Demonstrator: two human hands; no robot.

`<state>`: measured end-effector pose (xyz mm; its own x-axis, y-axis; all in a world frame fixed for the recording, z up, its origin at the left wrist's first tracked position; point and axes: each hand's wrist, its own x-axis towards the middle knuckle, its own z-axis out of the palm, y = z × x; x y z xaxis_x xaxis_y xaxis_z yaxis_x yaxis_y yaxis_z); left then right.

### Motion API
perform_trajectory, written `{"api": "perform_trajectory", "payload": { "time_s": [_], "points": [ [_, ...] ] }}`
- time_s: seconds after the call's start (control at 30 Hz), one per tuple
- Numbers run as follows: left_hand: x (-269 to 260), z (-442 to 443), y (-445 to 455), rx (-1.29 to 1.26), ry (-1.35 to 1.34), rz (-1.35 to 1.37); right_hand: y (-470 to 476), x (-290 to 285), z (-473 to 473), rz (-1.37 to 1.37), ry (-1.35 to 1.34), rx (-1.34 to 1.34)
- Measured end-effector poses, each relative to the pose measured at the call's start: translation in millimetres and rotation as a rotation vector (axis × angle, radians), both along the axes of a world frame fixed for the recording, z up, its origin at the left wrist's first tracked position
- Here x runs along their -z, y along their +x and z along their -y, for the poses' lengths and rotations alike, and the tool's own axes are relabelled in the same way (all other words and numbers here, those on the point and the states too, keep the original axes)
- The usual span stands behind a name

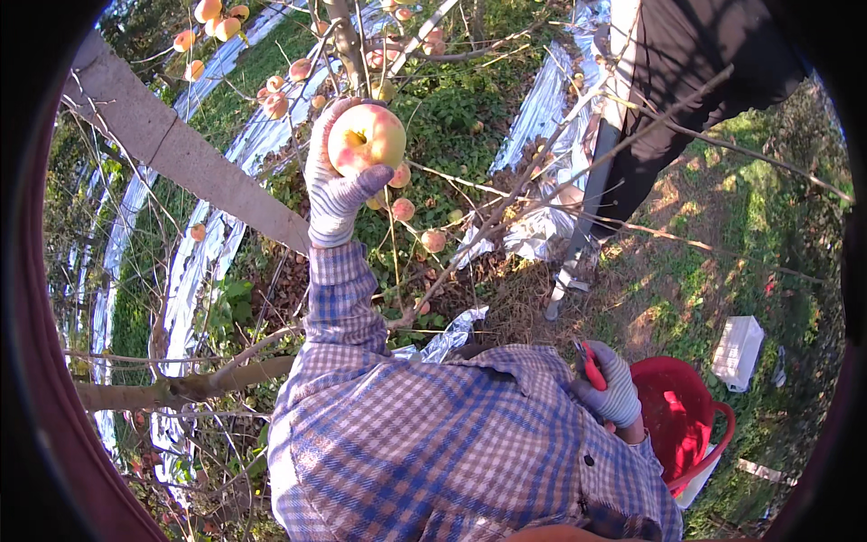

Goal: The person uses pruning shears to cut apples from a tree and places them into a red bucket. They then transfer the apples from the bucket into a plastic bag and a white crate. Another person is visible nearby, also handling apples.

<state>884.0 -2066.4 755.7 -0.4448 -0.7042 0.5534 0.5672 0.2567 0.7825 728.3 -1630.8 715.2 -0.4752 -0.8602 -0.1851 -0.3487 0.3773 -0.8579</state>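
Observation:
My left hand, in a striped glove with a dark coating, is stretched out and closed around a pale yellow and pink apple. Several smaller apples hang on thin branches just below and right of it. My right hand, gloved alike, is near my body at the lower right, holding red-handled pruning shears; the blades are partly hidden. Beside that hand is a red plastic tub with a looped handle.
Bare branches cross the middle, and a thick limb lies at left. A concrete post slants at upper left. A metal ladder leg stands beside a dark-clothed person. Silver reflective film covers ground strips; a white crate sits right.

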Motion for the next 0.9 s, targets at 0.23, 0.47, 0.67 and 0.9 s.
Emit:
{"api": "perform_trajectory", "payload": {
  "time_s": [0.23, 0.47, 0.67, 0.9],
  "points": [
    [-26.9, -177.4, 17.9, 0.260, 0.001, 0.112, 5.3, -32.5, -59.3, -0.371, -0.329, 0.013],
    [-16.8, -268.7, -11.9, 0.446, -0.305, 0.433, -2.7, -54.7, -97.9, -0.793, -0.426, 0.137],
    [-26.3, -325.8, -32.0, 0.435, -0.466, 0.613, -2.6, -56.2, -139.9, -0.985, -0.248, 0.208],
    [-22.8, -343.7, -39.3, 0.436, -0.664, 0.634, 2.9, -60.6, -165.2, -1.036, -0.213, 0.208]
  ]
}}
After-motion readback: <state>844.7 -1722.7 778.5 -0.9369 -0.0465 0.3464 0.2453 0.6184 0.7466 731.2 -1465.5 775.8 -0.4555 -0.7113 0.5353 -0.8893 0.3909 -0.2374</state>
